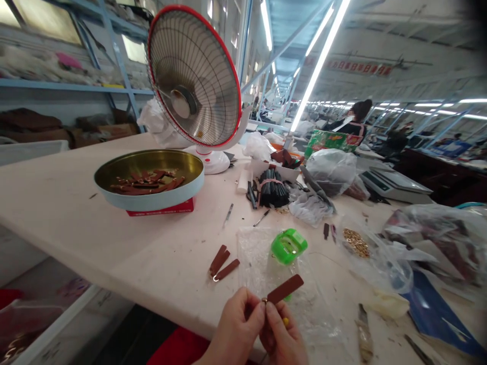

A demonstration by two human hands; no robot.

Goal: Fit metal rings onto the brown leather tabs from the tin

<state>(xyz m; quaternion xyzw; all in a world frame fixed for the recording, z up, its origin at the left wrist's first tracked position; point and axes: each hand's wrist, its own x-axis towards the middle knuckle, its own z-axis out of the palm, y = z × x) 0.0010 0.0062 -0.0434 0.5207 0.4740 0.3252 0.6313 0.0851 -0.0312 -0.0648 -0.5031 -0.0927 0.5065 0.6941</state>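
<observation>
My left hand (239,322) and my right hand (283,334) meet over the front edge of the table, both with pinched fingers. Between them is a brown leather strap (285,289), its flat rounded end pointing up and right. A small gold-coloured metal fitting (264,301) sits at the strap's lower end, between my thumbs. Something small and yellow shows by my right fingers; I cannot make out what it is. Left of my hands lie several similar brown straps (227,270) with a metal ring. Just beyond my hands is a bright green plastic holder (289,246) on clear plastic sheeting (253,248).
A round tin (152,203) with brown straps rests on a red box (162,209). Behind it stands a red-rimmed fan heater (196,76). To the right are a bag of gold-coloured metal pieces (355,243), a knife (364,334) and a scale (395,182). A person (357,124) is farther back.
</observation>
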